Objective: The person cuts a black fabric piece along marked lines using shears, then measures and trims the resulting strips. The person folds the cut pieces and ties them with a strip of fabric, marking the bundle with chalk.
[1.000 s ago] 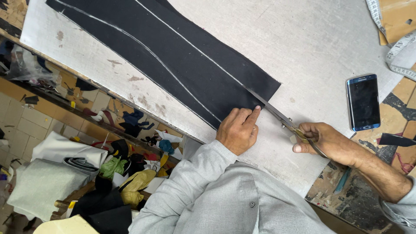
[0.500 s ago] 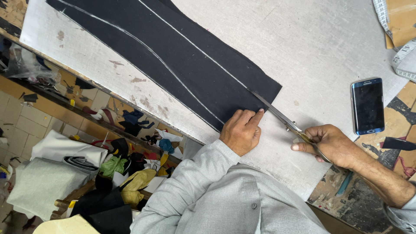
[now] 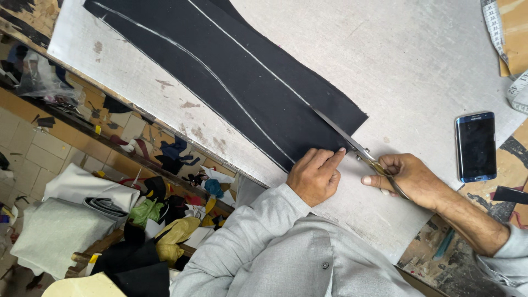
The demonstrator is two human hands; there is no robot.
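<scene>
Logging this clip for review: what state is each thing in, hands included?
Black fabric: flat on the table, chalk-lined, partly cut along one line.
Scissors: blades in the fabric's edge, on the chalk line.
Left hand: fingers pressing the fabric's edge down.
Right hand: gripping the scissor handles.
Phone: face up, screen dark.
Measuring tape: loose at the table's edge.
</scene>
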